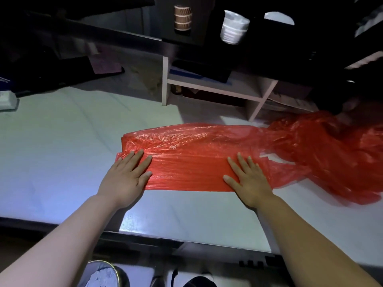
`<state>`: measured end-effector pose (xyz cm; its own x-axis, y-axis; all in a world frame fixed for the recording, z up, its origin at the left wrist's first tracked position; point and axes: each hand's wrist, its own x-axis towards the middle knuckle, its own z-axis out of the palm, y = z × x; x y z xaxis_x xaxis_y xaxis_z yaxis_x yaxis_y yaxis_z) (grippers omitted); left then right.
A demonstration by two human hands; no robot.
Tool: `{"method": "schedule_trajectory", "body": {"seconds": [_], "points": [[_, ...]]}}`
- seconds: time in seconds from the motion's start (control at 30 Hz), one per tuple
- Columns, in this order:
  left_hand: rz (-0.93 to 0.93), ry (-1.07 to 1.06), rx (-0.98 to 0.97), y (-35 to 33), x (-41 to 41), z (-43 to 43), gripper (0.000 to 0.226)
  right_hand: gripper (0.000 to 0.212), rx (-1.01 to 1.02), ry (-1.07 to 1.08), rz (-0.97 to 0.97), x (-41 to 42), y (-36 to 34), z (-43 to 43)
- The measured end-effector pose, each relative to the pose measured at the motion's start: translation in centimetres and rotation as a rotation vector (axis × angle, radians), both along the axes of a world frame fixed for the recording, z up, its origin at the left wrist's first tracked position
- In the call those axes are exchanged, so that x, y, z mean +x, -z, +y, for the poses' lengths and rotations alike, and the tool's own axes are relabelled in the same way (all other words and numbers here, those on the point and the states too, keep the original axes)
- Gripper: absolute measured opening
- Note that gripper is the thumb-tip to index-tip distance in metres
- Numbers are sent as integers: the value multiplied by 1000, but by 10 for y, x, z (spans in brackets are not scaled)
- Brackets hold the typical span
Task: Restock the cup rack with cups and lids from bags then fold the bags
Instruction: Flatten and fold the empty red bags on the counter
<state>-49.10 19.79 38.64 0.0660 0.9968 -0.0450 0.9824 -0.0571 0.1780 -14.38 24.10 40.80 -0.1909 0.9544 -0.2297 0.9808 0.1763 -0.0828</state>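
left hand (pixel 126 179), right hand (pixel 247 179): both flat, fingers spread, pressing red plastic bag (pixel 186 160) onto white counter (pixel 62 152) | bag: centre, loose crumpled tail toward 3 o'clock | risk: slick film springs open if pressure lifts; tail likely drags the fold askew

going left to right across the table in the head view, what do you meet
left hand pressed flat → flattened folded red plastic bag → right hand pressed flat → crumpled heap of red plastic
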Motion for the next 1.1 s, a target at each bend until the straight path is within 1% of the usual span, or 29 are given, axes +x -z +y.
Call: {"method": "schedule_trajectory", "body": {"seconds": [0.1, 0.23, 0.27, 0.33, 0.4, 0.43, 0.5, 0.6, 0.67, 0.77, 0.83, 0.93, 1.03, 1.1], "points": [[-20, 2, -6, 0, 0, -1, 84, 77, -14, 19, 6, -2, -2, -2], [-44, 24, -23, -4, -2, -9, 81, 73, -12, 58, 39, -6, -9, -9], [-72, 38, -22, -5, -3, -13, 81, 75, 6, 68, 37, -7, -11, -12], [-139, 77, -11, -9, -6, -21, 88, 86, 106, 51, 20, -13, -14, -22], [-175, 131, 5, -12, -11, -28, 91, 95, 191, -29, 30, -23, -19, -34], [-173, 164, 14, -12, -13, -30, 92, 93, 187, -90, 49, -29, -21, -39], [-159, 213, 25, -11, -16, -32, 93, 85, 153, -236, 67, -42, -22, -47], [-189, 219, 31, -13, -17, -35, 91, 57, 235, -441, 25, -59, -18, -53], [-214, 224, 46, -14, -17, -37, 90, 45, 298, -471, 25, -63, -14, -51], [-251, 238, 57, -15, -20, -40, 87, 37, 349, -449, 27, -65, -16, -47], [-291, 239, 76, -15, -22, -43, 80, 32, 343, -427, 20, -69, -23, -46], [-379, 195, 145, -18, -22, -47, 63, 25, 282, -379, 30, -73, -39, -44], [-483, 122, 248, -28, -21, -48, 40, 27, 288, -314, 69, -75, -63, -39], [-592, 13, 224, -40, -20, -50, 21, 30, 278, -310, 33, -77, -81, -33]]}}
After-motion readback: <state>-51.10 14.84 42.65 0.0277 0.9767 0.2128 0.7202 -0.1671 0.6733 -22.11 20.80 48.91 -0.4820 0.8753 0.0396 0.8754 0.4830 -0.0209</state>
